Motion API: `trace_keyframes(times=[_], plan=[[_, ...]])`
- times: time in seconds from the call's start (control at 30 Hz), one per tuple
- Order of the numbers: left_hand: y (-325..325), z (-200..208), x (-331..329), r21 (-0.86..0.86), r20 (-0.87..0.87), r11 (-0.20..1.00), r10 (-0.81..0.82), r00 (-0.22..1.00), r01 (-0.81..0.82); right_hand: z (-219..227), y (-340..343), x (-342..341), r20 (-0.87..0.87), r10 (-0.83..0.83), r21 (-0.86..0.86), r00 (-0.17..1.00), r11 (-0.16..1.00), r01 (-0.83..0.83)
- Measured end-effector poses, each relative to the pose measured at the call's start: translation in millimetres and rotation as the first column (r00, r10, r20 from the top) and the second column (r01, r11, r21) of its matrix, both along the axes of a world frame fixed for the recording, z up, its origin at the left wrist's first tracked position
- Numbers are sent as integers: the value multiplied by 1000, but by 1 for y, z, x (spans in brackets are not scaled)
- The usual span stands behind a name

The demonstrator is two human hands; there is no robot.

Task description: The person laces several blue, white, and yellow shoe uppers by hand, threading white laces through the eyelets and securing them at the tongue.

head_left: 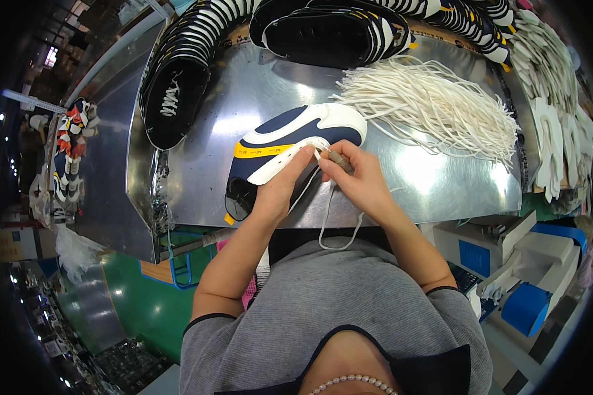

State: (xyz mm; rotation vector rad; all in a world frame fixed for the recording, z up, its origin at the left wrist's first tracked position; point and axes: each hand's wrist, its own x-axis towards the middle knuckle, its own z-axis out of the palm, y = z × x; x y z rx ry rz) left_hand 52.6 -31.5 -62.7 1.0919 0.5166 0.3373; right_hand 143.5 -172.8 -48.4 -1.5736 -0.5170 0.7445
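A shoe upper [341,122] in navy, white and yellow lies on the metal table in front of me. My left hand [280,187] grips its white eyelet flap, with the thumb near the holes. Between the fingers of my right hand [359,181] is a small tool with a brownish grip [339,160], its tip close to the eyelets and mostly hidden. A white shoelace [327,214] runs from the eyelets and hangs in a loop past the table's near edge.
A pile of white laces [435,108] spreads to the right. Nested shoe uppers curve along the left [174,105] and back [323,43] of the metal table [211,191]. White cut pieces [550,145] stack at far right. A blue-and-grey machine [530,306] stands lower right.
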Motion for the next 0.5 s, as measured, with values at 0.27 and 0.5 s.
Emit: trace_keyframes(times=[0.27, 0.5], plan=[[-10, 6, -1, 137, -82, 990, 41, 996, -29, -8, -12, 3, 98, 16, 74, 995, 997, -23], [-8, -7, -6, 113, -176, 991, -55, 983, 75, -6, -11, 13, 122, 80, -14, 989, 997, -79]])
